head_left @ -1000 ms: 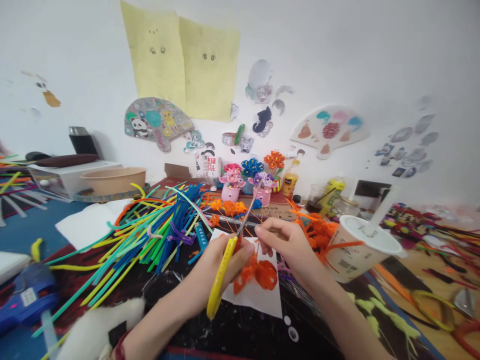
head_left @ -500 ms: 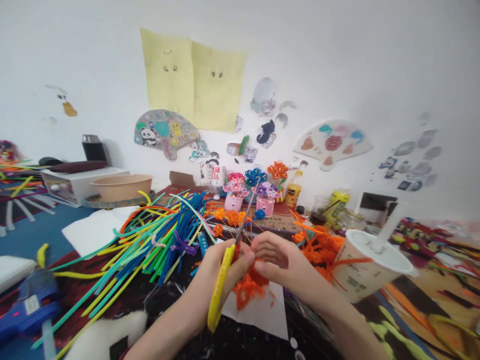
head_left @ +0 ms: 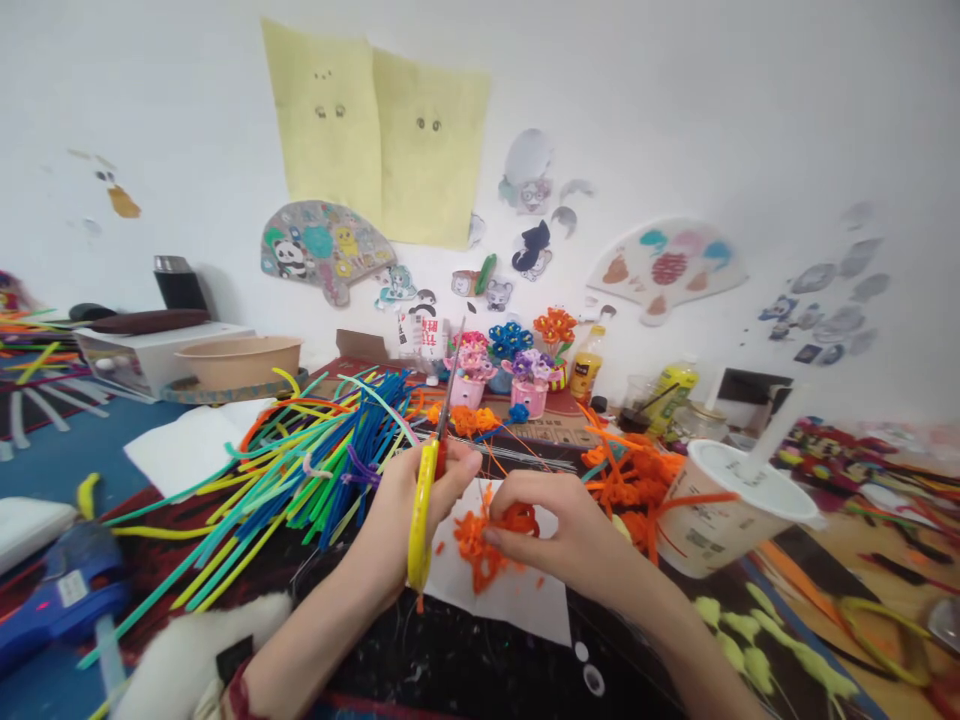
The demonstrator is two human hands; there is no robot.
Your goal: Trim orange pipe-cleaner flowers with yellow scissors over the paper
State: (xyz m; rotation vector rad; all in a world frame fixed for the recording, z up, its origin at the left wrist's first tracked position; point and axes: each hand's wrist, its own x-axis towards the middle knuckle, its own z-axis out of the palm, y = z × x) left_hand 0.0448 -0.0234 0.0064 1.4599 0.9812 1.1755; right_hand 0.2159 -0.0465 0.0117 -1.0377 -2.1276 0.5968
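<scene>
My left hand (head_left: pixel 401 520) is closed around yellow-handled scissors (head_left: pixel 424 490), whose blades point up and away towards the wall. My right hand (head_left: pixel 566 530) pinches an orange pipe-cleaner piece (head_left: pixel 491 535) just above a white sheet of paper (head_left: pixel 517 590) on the dark mat. The two hands sit close together, with the orange piece between them. Small orange scraps lie on the paper.
A fan of coloured pipe cleaners (head_left: pixel 300 470) spreads to the left. A blue glue gun (head_left: pixel 64 590) lies at the far left, and a paper cup with a straw (head_left: pixel 724 510) stands right beside an orange pile (head_left: pixel 630 475). Small flower pots (head_left: pixel 529 375) line the wall.
The scissors have swung away to the left and their blades now point more upright. My right hand has lowered the orange piece towards the paper. The camera has shifted slightly.
</scene>
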